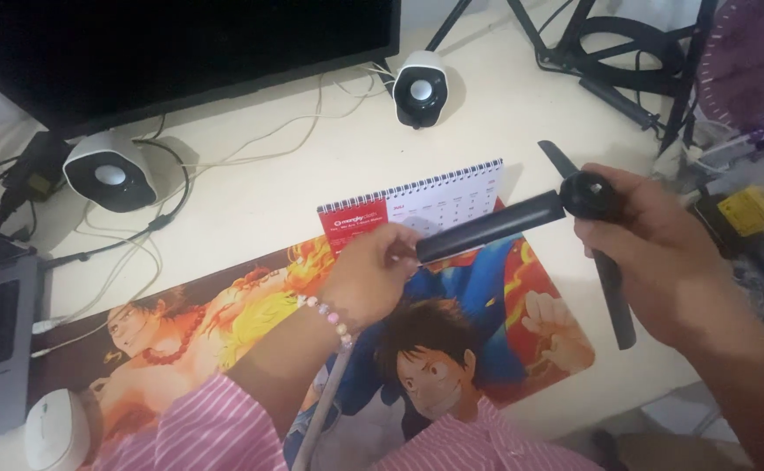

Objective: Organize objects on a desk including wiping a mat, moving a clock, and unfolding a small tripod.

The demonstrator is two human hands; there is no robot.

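Cream desk (504,113) under me, with a cartoon-printed mouse mat (486,340) along its near edge and a red-and-white desk calendar (434,205) standing at the mat's far edge. I hold a small black tripod (565,205) in the air above the mat's right end. My right hand (661,262) is clenched round its hub, one leg hanging below my palm. My left hand (373,275) pinches the tip of another leg. Two round speakers (111,174) sit by the monitor (181,44), a white mouse (54,432) at the near left corner
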